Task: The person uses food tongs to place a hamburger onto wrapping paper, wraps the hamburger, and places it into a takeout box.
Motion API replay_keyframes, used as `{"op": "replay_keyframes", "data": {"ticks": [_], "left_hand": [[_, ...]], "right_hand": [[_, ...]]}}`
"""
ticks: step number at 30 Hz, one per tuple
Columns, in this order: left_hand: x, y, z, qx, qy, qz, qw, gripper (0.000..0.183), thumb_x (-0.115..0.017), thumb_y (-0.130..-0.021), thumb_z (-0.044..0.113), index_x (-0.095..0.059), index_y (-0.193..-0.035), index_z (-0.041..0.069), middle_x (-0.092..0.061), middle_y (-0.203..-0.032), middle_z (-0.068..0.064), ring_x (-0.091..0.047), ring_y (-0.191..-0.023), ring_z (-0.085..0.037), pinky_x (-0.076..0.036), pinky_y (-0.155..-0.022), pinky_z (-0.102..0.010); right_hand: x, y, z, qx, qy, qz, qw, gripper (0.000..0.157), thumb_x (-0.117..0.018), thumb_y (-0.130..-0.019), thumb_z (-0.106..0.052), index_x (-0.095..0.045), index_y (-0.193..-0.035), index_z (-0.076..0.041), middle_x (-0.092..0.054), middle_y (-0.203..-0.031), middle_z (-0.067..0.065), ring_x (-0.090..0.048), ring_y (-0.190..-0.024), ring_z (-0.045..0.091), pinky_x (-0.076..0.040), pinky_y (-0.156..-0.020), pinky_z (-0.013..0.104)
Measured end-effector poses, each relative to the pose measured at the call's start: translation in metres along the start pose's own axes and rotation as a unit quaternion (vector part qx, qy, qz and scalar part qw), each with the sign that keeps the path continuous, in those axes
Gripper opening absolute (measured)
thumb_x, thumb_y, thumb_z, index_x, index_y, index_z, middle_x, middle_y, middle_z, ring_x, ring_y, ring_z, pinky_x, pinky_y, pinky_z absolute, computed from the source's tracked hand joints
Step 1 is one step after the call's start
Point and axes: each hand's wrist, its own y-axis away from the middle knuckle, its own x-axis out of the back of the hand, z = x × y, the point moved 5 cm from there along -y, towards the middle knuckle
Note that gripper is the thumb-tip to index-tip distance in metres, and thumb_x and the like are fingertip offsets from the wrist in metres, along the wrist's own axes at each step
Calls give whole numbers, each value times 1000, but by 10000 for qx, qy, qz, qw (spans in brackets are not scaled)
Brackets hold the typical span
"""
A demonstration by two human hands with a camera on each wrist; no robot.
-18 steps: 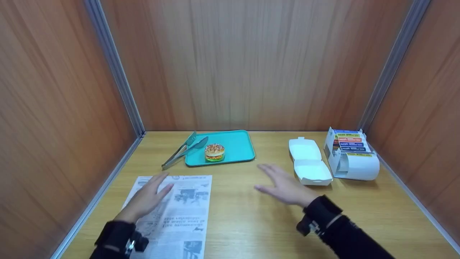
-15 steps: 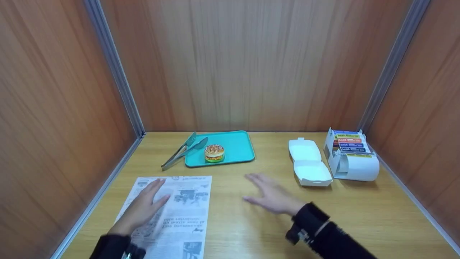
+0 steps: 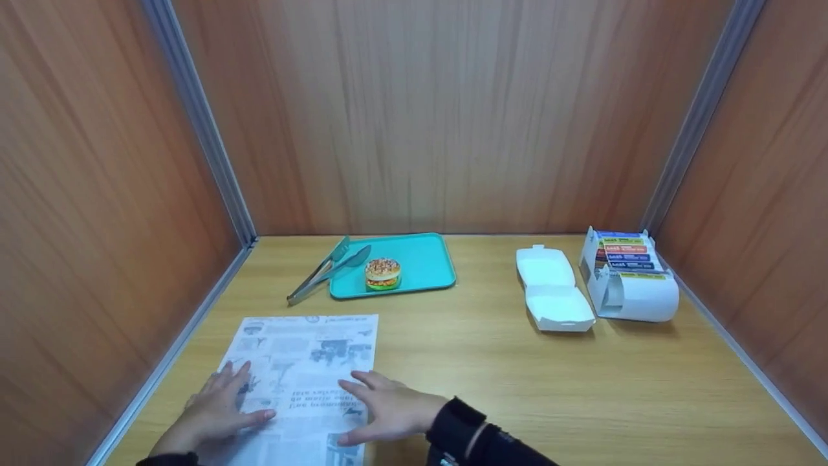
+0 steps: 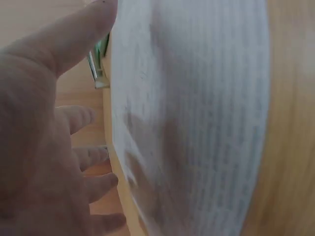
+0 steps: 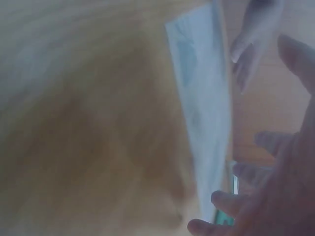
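Observation:
A sheet of newspaper-print paper (image 3: 304, 362) lies flat at the front left of the table. Over its left edge, my left hand (image 3: 217, 408) has its fingers spread and holds nothing; the left wrist view shows a gap between the fingers and the paper (image 4: 211, 98). Near the sheet's right edge is my right hand (image 3: 394, 408), fingers apart and slightly bent, also with nothing in it. In the right wrist view the paper (image 5: 202, 98) lies beyond the fingers.
Behind the paper, a teal tray (image 3: 424, 262) bears a toy-like burger (image 3: 383, 274). Metal tongs (image 3: 317, 278) lean over its left edge. To the right stand an open white clamshell box (image 3: 557, 307) and a white dispenser (image 3: 640, 298) holding colourful packets. Wood panels enclose the table.
My right hand has moved left and nearer, from the bare table to the paper's right edge. My left hand has drawn back toward me and left over the paper.

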Motion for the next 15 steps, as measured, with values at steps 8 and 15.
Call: {"op": "replay_keyframes", "data": {"ticks": [8,15], "left_hand": [[-7,-6,-2,-126,27,-85,9999,127,-79,-82,72,-23,-166,-4,2,-167,-41,8,-150,-67,5,-112,-87],[-12,-1,-14,234,187,-287,9991,130,-79,-80,74,-20,-166,-4,6,-165,-42,11,-149,-67,9,-112,-86]], "right_hand": [[-20,-2,-4,56,1513,73,9884,93,-64,-94,-73,-29,-170,-33,-17,-178,-2,-9,-165,34,-18,-125,71],[-28,-8,-2,93,1335,-431,9901,87,-56,-100,-71,-20,-171,-37,-8,-180,-6,0,-166,29,-11,-128,67]]}}
